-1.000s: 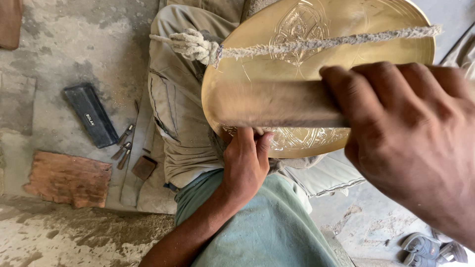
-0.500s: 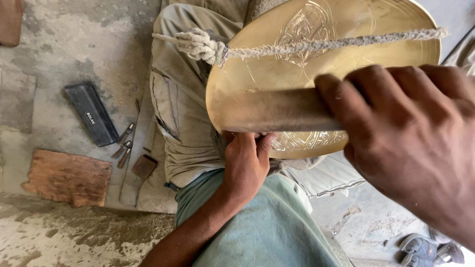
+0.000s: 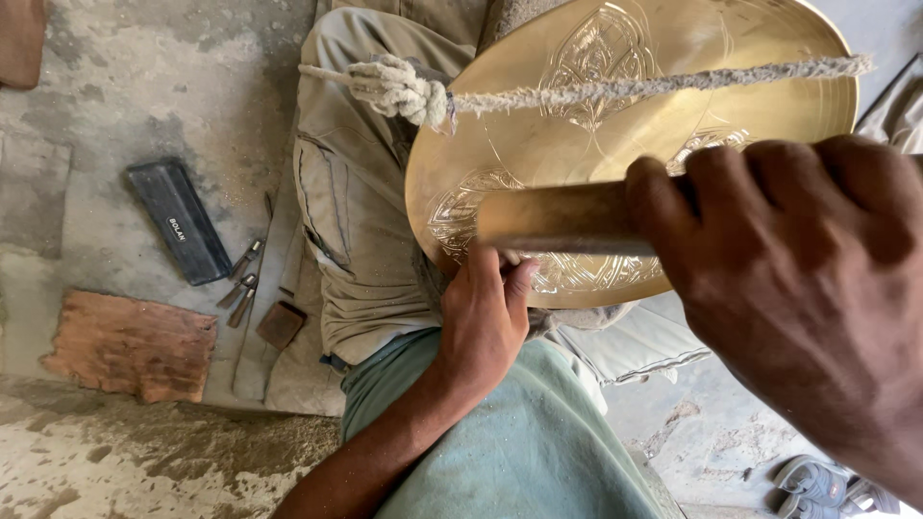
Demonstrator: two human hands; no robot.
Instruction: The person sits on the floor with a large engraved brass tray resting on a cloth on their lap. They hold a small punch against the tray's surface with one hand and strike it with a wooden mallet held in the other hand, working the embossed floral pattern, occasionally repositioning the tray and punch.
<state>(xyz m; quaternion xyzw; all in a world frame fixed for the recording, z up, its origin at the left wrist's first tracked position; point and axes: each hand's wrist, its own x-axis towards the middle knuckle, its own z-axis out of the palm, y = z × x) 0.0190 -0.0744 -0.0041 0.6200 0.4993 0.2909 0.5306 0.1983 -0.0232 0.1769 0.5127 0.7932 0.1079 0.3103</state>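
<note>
The right hand (image 3: 798,288) is closed tight around a wooden handle (image 3: 558,218) that lies across a big round brass plate (image 3: 615,125). The left hand (image 3: 486,317) pinches the plate's bottom edge. The plate rests tilted on the person's lap. A thick rope (image 3: 577,93) runs over it. On the floor nearby lie a black case (image 3: 178,221) and small metal tools (image 3: 240,284).

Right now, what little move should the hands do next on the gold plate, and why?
Probably bring the mallet in the right hand down onto the small tool the left hand pinches against the plate. The mallet hangs just above those fingertips, and engraved lines already run beside that spot.
</note>
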